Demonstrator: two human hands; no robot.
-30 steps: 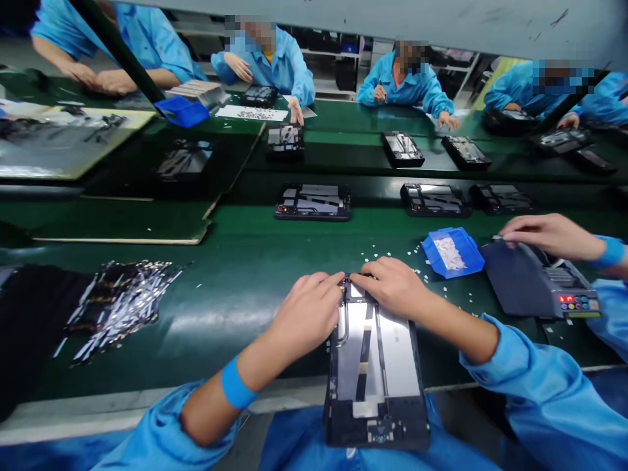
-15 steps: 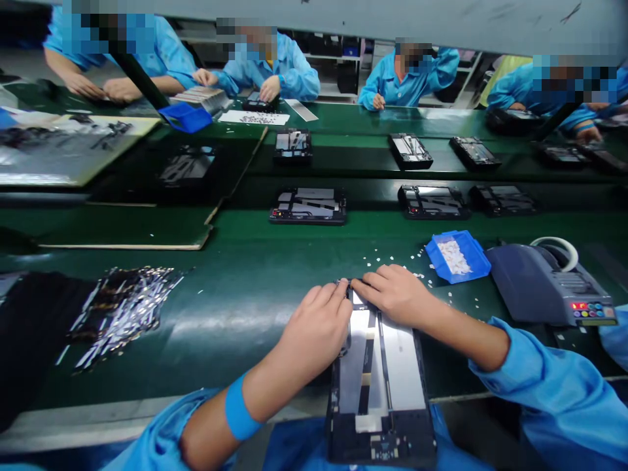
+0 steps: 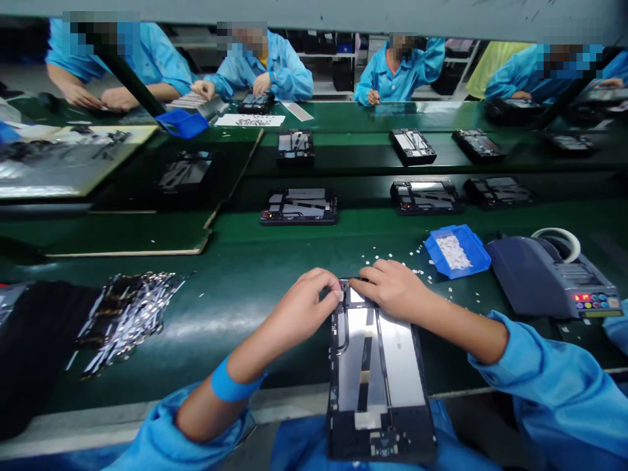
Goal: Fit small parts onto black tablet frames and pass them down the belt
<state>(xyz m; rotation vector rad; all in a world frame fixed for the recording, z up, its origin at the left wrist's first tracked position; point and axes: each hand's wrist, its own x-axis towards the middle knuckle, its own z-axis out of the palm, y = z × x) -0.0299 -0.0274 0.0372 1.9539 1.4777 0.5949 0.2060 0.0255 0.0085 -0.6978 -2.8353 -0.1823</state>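
An opened tablet chassis (image 3: 380, 379) with silver shielding and black flex strips lies lengthwise in front of me, its near end over the table edge. My left hand (image 3: 307, 307) pinches at the chassis's far left corner, fingertips curled together on a small part there. My right hand (image 3: 392, 288) rests on the far end of the chassis, fingers pressing down beside the left fingertips. Small white bits (image 3: 417, 269) lie scattered just beyond my right hand.
A blue bin (image 3: 457, 250) of white pieces and a grey tape dispenser (image 3: 552, 278) stand at the right. A pile of shiny metal strips (image 3: 127, 313) lies at the left. More tablet chassis (image 3: 300, 206) sit on the green belt; several people in blue coats work at the far side.
My left hand has drawn back a little off the chassis and now pinches at its corner. A neighbour's hand that lay on the tape dispenser has gone from view.
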